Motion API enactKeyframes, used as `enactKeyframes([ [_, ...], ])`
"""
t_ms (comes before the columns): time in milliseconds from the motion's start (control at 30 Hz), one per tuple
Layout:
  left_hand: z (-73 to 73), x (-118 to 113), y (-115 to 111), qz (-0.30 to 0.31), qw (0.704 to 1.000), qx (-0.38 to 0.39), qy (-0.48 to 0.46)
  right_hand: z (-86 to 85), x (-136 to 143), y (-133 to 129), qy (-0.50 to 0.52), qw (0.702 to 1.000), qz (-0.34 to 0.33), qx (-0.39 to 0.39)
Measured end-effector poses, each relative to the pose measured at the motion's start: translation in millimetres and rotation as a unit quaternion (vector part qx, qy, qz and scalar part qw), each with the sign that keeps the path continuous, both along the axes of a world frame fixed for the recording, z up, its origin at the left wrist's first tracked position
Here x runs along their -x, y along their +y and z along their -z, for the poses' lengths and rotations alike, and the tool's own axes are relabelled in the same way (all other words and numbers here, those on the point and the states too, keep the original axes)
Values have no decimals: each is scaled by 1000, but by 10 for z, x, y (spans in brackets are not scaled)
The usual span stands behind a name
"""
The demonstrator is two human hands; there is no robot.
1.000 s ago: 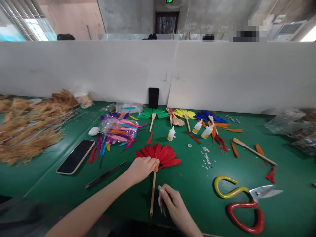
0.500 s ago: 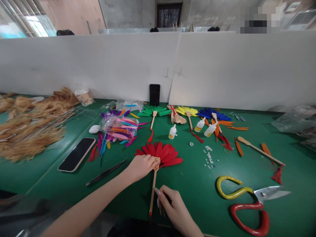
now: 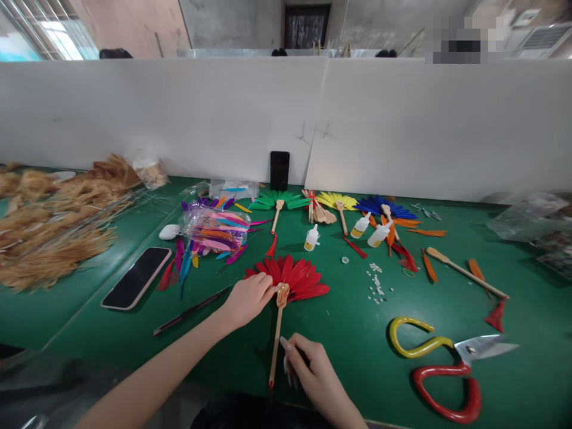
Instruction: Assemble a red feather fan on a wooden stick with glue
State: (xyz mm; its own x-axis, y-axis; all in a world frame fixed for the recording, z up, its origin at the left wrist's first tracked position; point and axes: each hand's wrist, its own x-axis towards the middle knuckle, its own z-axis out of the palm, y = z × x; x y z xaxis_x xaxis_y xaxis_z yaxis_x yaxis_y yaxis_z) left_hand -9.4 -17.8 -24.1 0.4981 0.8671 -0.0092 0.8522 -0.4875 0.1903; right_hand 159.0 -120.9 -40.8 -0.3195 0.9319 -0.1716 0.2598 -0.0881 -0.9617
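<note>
Red fan [image 3: 308, 278], head [image 3: 283, 295] at left fingers [image 3: 265, 285], handle [image 3: 276, 345] near right fingers [image 3: 293, 357]

No legible text from my remote seat. Desk [image 3: 339, 310], toward far edge: three small white bottles [image 3: 311, 238] [image 3: 360, 226] [image 3: 379, 234] carry yellow labels [image 3: 308, 245], print too small for me to resolve. On the white partition [image 3: 179, 119] along that far edge I note two thin marks [image 3: 302, 134] [image 3: 325, 130] of crossing strokes; I cannot make letters of them. Pale marks [image 3: 366, 37] on the grey wall [image 3: 232, 27] beyond: unreadable to me.
</note>
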Motion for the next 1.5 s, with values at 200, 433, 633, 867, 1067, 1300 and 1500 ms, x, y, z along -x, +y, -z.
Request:
enactKeyframes([
  [200,44,1,10,5,1000,1,-6,-5,-8,8,-5,1000,0,-4],
  [433,37,-18,11,21,1000,3,-18,7,0,12,-7,1000,0,1],
  [633,29,-50,34,26,1000,0,0,3,-4,1,-7,1000,0,3],
  [867,26,-46,37,22,1000,-5,-7,10,9,6,-1,1000,6,6],
  [1067,20,-37,43,23,1000,-14,14,8,0,7,-1,1000,4,7],
  [1300,18,-48,49,22,999,-22,21,3,11,1,0,1000,8,3],
  [1500,-78,130,59,-45,993,-90,-64,-9,-76,4,83,993,71,33],
])
